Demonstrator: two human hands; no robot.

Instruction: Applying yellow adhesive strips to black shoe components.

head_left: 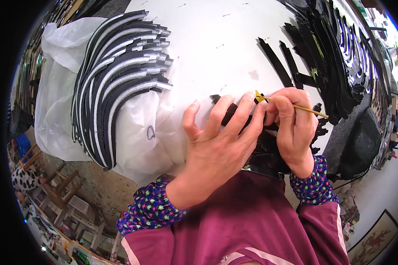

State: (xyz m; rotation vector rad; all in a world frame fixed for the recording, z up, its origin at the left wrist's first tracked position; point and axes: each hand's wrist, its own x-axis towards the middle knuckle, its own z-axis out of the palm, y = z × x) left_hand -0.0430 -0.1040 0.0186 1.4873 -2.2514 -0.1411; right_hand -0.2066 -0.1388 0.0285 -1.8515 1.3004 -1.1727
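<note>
My left hand (pixel 223 137) lies spread over a black strip (pixel 231 115) on the white tabletop, its fingertips pressing on the strip. Between the thumb and fingers of my right hand (pixel 295 128) is a thin yellowish stick (pixel 311 110). The stick's left end meets a small bright yellow patch (pixel 259 96) beside my left fingertips; whether that patch belongs to the stick or the strip, I cannot tell. More dark pieces (pixel 267 154) lie below my two hands, partly covered by them. Two loose black strips (pixel 274 62) rest on the table beyond my right hand.
Curved black strips with white bands (pixel 119 75) overlap in a stack on a translucent plastic bag (pixel 59 101) at left. A heap of black strips (pixel 329 57) covers the right side. A black mesh thing (pixel 362 137) is beside the table's right edge. Wooden stools (pixel 66 190) stand lower left.
</note>
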